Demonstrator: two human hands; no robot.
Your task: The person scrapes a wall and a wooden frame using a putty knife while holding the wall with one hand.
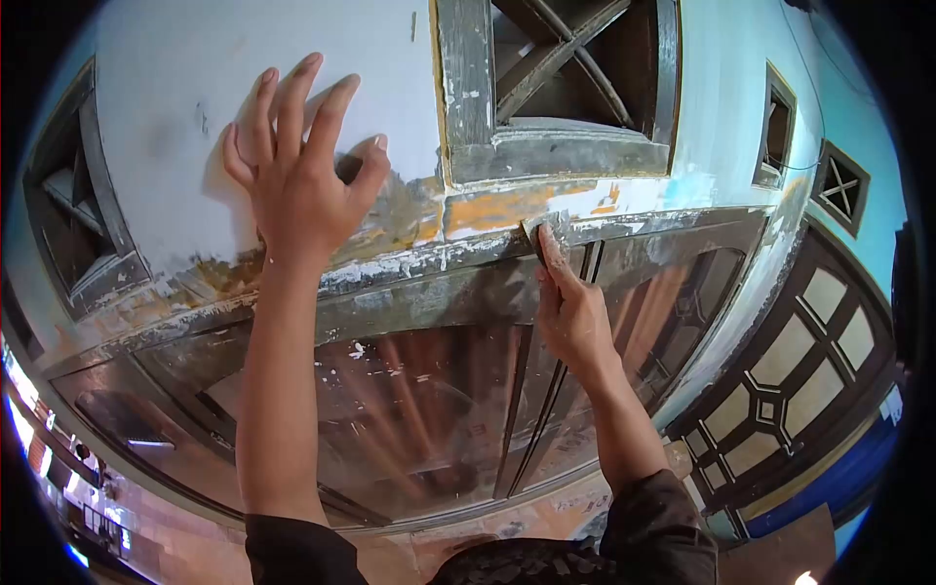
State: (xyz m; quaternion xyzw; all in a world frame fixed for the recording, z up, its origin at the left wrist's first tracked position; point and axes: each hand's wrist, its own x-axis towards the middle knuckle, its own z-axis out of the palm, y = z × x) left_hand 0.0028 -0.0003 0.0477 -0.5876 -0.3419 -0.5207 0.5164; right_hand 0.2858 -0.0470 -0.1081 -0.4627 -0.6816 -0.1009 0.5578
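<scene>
My left hand (307, 185) lies with fingers spread against the pale wall (175, 117), left of a dark wooden vent frame (468, 97). My right hand (575, 317) is closed round a small flat scraper (533, 234), most of it hidden by the fingers. The scraper's edge meets the strip of wall just above the window's wooden top rail (419, 302). Along this strip, old orange paint (497, 208), white patches and bare grey plaster show. White flecks dot the window glass (419, 390) below.
Crossed bars fill the vent opening (570, 49) above. Another crossed vent (73, 200) is set in the wall at far left. To the right stand a dark panelled door (780, 380) and a turquoise wall (863, 127). Curtains (419, 400) hang behind the glass.
</scene>
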